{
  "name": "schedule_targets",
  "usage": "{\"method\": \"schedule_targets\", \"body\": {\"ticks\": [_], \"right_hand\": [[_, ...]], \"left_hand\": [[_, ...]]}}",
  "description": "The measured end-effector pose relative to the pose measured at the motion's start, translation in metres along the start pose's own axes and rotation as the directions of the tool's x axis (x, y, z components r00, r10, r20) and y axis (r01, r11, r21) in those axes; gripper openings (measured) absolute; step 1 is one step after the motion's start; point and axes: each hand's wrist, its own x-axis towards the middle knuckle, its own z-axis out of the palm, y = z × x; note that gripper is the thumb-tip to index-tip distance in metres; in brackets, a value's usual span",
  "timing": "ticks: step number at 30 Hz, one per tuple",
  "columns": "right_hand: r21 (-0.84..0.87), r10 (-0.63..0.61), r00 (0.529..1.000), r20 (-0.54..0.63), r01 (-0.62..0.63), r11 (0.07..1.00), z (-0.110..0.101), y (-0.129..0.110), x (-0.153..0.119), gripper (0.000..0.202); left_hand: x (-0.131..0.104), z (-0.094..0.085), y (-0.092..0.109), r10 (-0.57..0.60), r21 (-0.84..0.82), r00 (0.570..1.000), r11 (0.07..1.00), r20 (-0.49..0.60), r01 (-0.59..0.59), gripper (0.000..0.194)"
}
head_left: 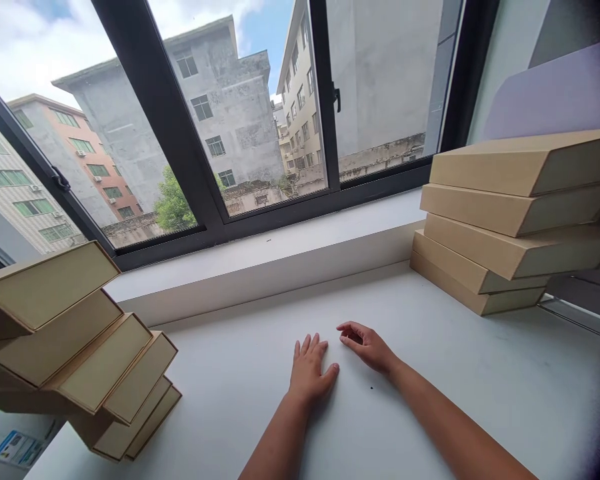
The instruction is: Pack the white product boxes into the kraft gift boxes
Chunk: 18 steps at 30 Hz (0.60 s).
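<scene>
My left hand (311,372) rests palm down on the white table (240,400), its fingers spread and the thumb out to the side. Just to its right, my right hand (369,345) is turned on its side, with fingers loosely curved and a gap between them and the thumb. Neither hand holds anything, and the two do not touch. A small dark speck (371,388) lies on the table below my right hand.
A leaning stack of tan cardboard boxes (105,360) stands at the left table edge. Another uneven stack of tan boxes (485,247) stands at the right. Behind the table run a white ledge (280,257) and a dark-framed window (333,133). A lilac panel (555,93) rises behind the right stack.
</scene>
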Motion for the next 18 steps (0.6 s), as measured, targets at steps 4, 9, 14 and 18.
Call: {"method": "schedule_targets", "body": {"ticks": [4, 9, 14, 18], "right_hand": [[-0.031, -0.007, 1.0, 0.007, 0.007, 1.0, -0.0004, 0.0032, -0.0003, 0.032], [0.021, -0.004, 1.0, -0.01, 0.004, 1.0, -0.0009, 0.0039, 0.0016, 0.032], [0.043, 0.012, 1.0, -0.018, -0.011, 0.999, -0.0005, 0.0017, 0.0021, 0.033], [0.09, 0.023, 0.999, -0.037, -0.02, 0.996, 0.0003, -0.0034, 0.0015, 0.033]], "left_hand": [[0.0002, -0.0005, 0.0002, 0.0, -0.005, 1.0, 1.0, 0.004, 0.0, 0.066], [0.0009, 0.0005, -0.0006, -0.002, 0.01, 1.0, 1.0, 0.011, 0.002, 0.065], [0.0028, 0.0027, -0.0022, -0.004, 0.018, 1.0, 1.0, -0.004, 0.004, 0.062], [0.0025, 0.0021, -0.0014, -0.007, 0.026, 1.0, 1.0, -0.005, 0.007, 0.061]]}}
